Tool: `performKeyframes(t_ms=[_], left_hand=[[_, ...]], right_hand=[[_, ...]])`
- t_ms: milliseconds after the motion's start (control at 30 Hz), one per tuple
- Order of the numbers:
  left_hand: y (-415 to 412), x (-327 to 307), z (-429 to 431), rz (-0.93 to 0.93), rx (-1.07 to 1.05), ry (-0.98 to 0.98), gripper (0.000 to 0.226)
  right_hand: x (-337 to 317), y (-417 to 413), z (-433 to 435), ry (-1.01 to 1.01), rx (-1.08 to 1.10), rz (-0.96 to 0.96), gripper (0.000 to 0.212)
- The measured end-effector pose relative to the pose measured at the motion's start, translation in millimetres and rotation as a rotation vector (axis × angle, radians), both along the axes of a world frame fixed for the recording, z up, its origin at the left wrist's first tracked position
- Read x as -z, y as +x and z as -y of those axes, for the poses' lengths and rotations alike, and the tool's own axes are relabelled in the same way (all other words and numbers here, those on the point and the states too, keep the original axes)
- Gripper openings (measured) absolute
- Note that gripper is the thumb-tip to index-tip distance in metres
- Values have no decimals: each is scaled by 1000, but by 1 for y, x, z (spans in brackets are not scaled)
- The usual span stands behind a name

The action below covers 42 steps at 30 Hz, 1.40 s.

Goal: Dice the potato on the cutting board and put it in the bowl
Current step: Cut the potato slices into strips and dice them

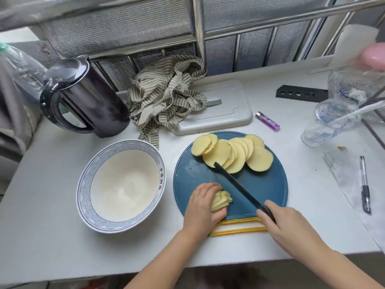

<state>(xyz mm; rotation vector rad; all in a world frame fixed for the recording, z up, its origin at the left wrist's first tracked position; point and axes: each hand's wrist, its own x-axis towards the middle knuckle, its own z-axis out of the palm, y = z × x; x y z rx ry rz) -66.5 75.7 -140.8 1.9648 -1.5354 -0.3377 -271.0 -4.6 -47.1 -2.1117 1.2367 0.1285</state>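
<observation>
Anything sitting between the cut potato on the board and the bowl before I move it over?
Nothing visible. The bowl sits just left of the cutting board, with bare counter between them. The left hand holds the cut potato on that side. The striped cloth ends behind the gap.

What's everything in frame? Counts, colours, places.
cutting board: 1, blue with yellow handle, counter centre
potato slices: about ten, pale yellow, fanned on the board's far side
potato stack: 1, pale yellow, board's near-left edge
knife: 1, black, over the board, tip by the slices
bowl: 1, white with blue patterned rim, empty, left of the board
kettle: 1, black, far left
striped cloth: 1, beige and white, behind the board
grey tray: 1, partly under the cloth
lighter: 1, purple, right of the tray
pen: 1, black and clear, far right
left hand: fingers curled on the potato stack
right hand: grips the knife handle
</observation>
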Motion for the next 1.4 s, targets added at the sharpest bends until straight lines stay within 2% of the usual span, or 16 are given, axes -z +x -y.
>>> performKeyframes(t_ms=[333, 467, 633, 900, 1033, 1233, 1400], left_hand=[[-28, -1, -1, 31, -317, -50, 45], [-36, -1, 2, 4, -402, -70, 43], [-35, 0, -2, -43, -410, -105, 48], [-36, 5, 0, 7, -472, -116, 56], [-37, 5, 2, 36, -502, -121, 47], [-39, 7, 2, 73, -525, -99, 52], [-39, 6, 0, 19, -511, -105, 55]], right_hand=[[16, -5, -15, 6, -94, -95, 26], [25, 12, -20, -46, -136, -74, 27], [29, 33, -10, -87, -206, -56, 28], [29, 40, 9, 18, -284, -21, 34], [29, 43, 11, 8, -278, 7, 30], [20, 29, 12, -45, -231, 77, 32], [12, 9, 6, -78, -273, 93, 32]])
